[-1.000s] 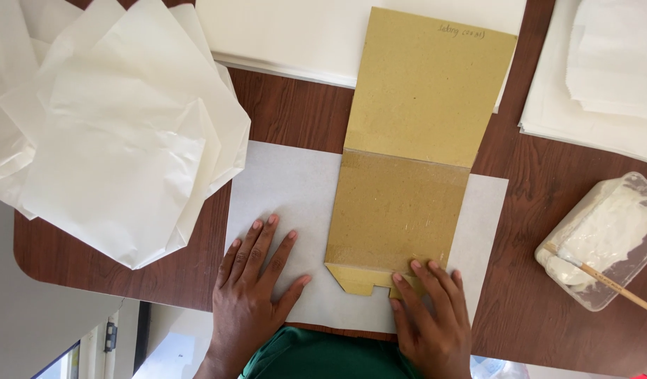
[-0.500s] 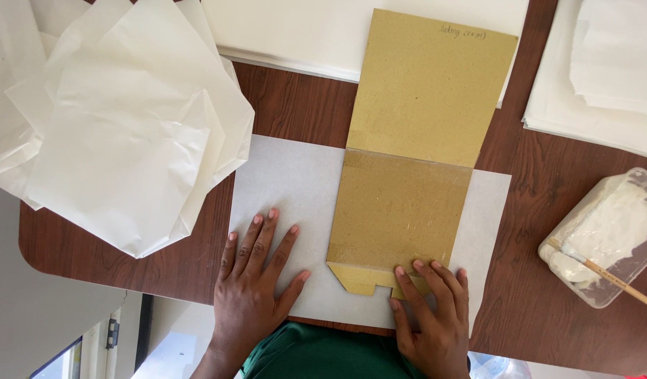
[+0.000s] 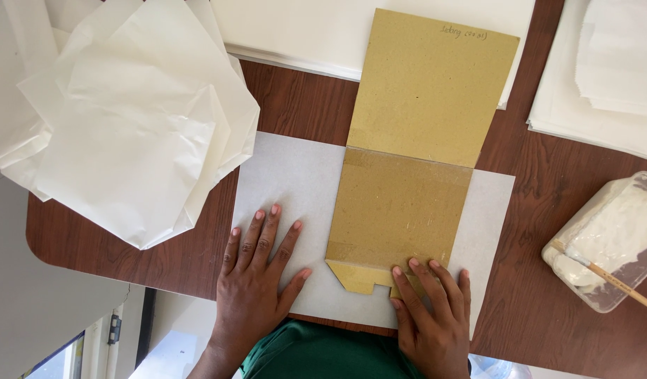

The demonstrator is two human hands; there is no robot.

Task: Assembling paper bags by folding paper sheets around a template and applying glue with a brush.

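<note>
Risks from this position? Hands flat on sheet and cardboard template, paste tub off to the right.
1. The right hand pins only the near tabbed edge of the cardboard template; its far end overhangs the white sheet and may pivot out of line.
2. The left hand presses the sheet alone, so the sheet might creep or wrinkle.
3. The open paste tub with its brush stick sits near the table's right side; an elbow might knock it.

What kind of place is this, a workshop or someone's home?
Probably a small paper-craft workbench, perhaps for making paper bags. A brown cardboard template lies on a white sheet, folded white paper is piled at the left, and a tub of white paste holds a stick.
</note>
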